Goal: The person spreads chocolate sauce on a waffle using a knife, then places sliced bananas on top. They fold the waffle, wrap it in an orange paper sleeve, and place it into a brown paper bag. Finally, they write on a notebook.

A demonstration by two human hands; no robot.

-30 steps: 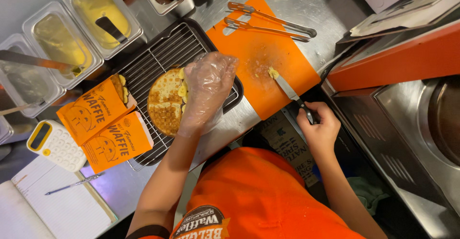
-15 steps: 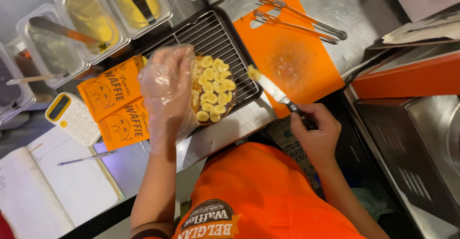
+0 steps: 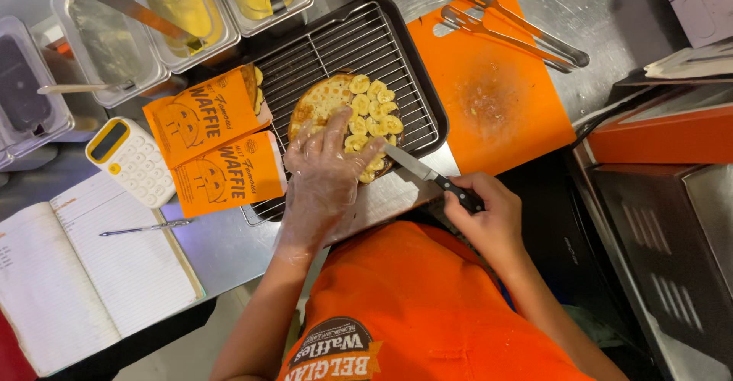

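The left hand (image 3: 324, 169), in a thin clear plastic glove, lies spread and flat on the near edge of the round golden waffle topped with banana slices (image 3: 347, 121), fingers fanned, apparently to steady it while the blade works. The waffle sits on the wire cooling rack in its black tray (image 3: 359, 45), which lets it stay crisp and keeps crumbs off the steel surface (image 3: 229, 247). The bare right hand (image 3: 489, 217) is closed around the black handle of the steel kitchen knife (image 3: 427, 176), whose tip reaches the waffle's edge at about 4 o'clock, just beside the gloved fingers.

At 9 o'clock from the waffle lie two orange paper waffle sleeves (image 3: 217, 148), close at hand, one already holding a piece. Further toward 9 o'clock rest a white and yellow calculator (image 3: 131, 159) and an open lined notebook (image 3: 84, 274) with a pen (image 3: 145, 228). The orange plastic cutting board (image 3: 496, 83) sits at 3 o'clock, with metal tongs (image 3: 511, 26) across its far corner.

Half a second ago the gloved hand was off to the waffle's left side and the knife lay further right; now the hand is on the waffle and the blade has closed in.
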